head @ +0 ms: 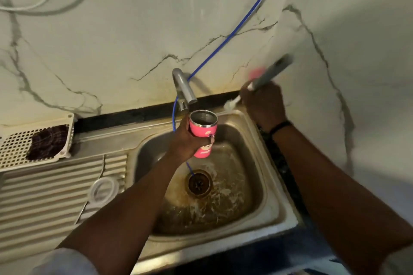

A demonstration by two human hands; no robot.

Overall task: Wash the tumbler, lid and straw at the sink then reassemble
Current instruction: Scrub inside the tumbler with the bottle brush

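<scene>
My left hand grips the pink tumbler upright under the faucet spout, its steel mouth open toward the tap. At the sink's far right rim, my right hand holds a grey-handled brush; the handle is blurred, its white bristle tip points left, and a pink part shows behind the handle. The clear round lid lies on the ribbed drainboard left of the basin. A thin straw-like rod lies beside the lid.
The steel sink basin holds shallow splashing water around the drain. A blue hose runs from the upper wall down past the faucet into the drain. A white perforated tray with a dark cloth sits at the far left.
</scene>
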